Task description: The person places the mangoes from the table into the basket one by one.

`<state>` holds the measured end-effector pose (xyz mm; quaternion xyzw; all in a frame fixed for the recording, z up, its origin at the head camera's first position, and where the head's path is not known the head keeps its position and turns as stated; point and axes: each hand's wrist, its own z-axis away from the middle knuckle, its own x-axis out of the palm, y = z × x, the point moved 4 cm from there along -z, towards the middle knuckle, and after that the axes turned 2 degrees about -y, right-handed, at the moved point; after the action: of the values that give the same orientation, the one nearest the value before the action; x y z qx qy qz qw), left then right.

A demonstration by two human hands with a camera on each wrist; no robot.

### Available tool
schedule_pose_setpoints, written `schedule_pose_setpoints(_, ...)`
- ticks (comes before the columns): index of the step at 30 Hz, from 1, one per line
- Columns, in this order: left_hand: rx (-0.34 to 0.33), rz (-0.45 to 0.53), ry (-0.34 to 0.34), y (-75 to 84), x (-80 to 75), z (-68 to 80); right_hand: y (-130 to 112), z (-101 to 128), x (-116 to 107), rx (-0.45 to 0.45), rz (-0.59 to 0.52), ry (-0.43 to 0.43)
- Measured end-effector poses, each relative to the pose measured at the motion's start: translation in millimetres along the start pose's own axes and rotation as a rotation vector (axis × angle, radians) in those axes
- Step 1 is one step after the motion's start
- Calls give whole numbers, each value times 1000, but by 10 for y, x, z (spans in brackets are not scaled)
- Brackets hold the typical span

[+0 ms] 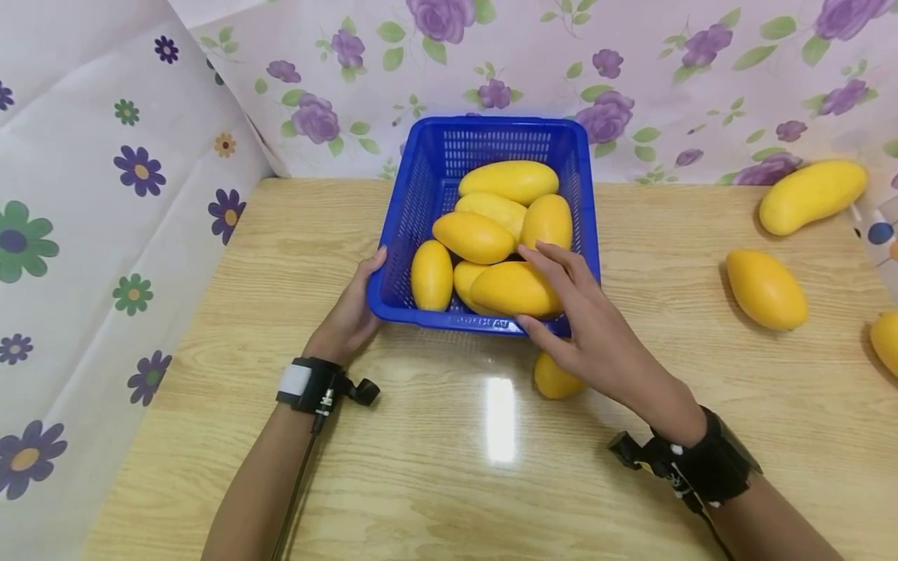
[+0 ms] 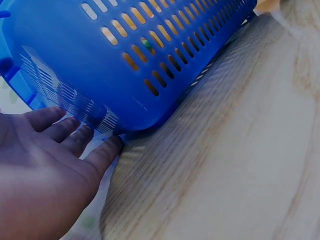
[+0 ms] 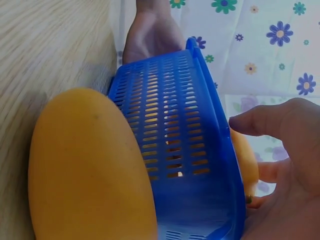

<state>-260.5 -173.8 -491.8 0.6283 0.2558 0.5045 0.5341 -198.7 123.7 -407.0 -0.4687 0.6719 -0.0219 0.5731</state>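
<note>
A blue slotted plastic basket (image 1: 393, 226) holds several yellow mangoes, piled mostly toward its right side. My left hand (image 1: 351, 312) rests against the basket's left wall near the front corner. The left wrist view shows its fingers (image 2: 75, 137) extended along that wall. Over the front right corner reaches my right hand (image 1: 596, 335), spread around the right end of a mango (image 1: 512, 288) lying on others. Its thumb (image 3: 260, 120) is at the rim, its fingertips beyond the mango. Another mango (image 1: 554, 378) lies on the table outside, partly hidden under the right hand.
To the right on the wooden table (image 1: 449, 483) lie a mango (image 1: 766, 288), a longer yellow fruit (image 1: 814, 195) at the back, and another fruit (image 1: 887, 343) cut off by the frame edge. Flower-patterned sheets (image 1: 491, 70) stand behind and at the left.
</note>
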Motion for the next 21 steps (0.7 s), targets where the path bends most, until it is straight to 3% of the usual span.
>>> schedule_pose_setpoints(11,23,-19,-26,16,12,-22,15,-22,-31,-1,-74,142)
schedule_pose_setpoints(21,29,7,-18,8,10,-17,2,-15,-10,-2,-70,108)
